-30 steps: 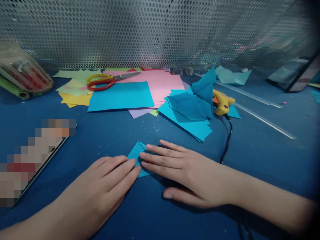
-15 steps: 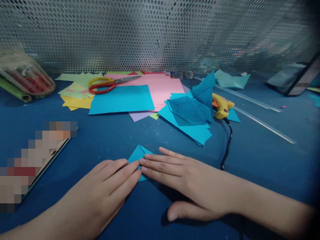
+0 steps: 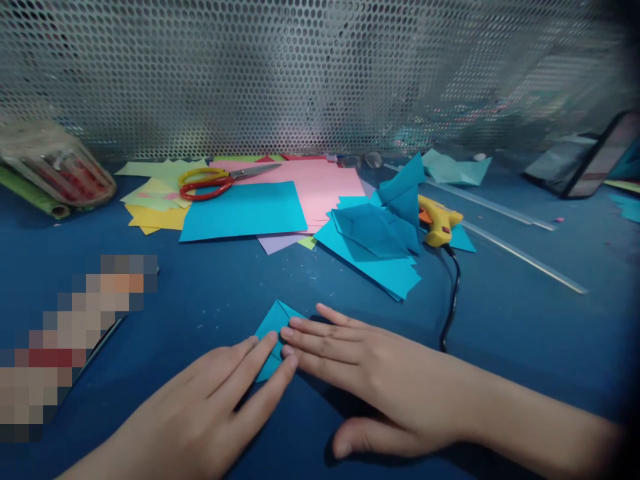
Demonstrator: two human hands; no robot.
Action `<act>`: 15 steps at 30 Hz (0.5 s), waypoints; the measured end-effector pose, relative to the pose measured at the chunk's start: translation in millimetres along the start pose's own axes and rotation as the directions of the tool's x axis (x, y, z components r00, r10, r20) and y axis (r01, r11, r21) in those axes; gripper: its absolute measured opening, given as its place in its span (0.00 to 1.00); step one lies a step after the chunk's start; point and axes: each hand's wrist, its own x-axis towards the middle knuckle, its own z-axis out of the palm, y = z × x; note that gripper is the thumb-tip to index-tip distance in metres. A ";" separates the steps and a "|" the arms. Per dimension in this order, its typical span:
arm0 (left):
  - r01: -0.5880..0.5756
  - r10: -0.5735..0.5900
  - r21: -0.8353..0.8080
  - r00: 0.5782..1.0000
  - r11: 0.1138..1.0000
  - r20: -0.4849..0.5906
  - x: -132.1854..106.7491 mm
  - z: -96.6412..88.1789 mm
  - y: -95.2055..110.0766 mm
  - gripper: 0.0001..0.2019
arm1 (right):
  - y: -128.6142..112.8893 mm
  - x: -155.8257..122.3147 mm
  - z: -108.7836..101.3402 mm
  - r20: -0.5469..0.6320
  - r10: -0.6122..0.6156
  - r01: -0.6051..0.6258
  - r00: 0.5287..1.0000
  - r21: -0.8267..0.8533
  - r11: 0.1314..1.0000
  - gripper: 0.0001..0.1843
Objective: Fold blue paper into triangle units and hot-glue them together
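Note:
A small folded sheet of blue paper (image 3: 271,323) lies flat on the dark blue table, its pointed corner facing away from me. My left hand (image 3: 200,400) rests on its left and near side, fingers stretched out and the index finger apart from the others. From the right, my right hand (image 3: 373,367) lies flat across the paper with its fingers extended and thumb spread toward me. The fingertips of both hands nearly meet at the middle of the paper. Much of its right part is hidden under my right fingers.
Scissors (image 3: 205,185) lie on stacked coloured paper (image 3: 245,212) at the back. Folded blue pieces (image 3: 375,230) sit beside a yellow glue gun (image 3: 441,220) with a black cord. Clear glue sticks (image 3: 525,260), a phone (image 3: 600,157) and a plastic jar (image 3: 60,167) stand around; a blurred-out object is at left.
My left fingers have spread, with the index finger moving right and nearer to me, baring more of the paper's left side. My right hand stays flat. The whole view has shifted slightly.

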 end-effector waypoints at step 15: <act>0.041 -0.033 -0.081 0.995 0.996 0.098 -15.5 6.9 4.1 0.20 | 1.8 -6.2 1.7 -0.244 -0.128 0.048 0.961 -0.310 0.950 0.23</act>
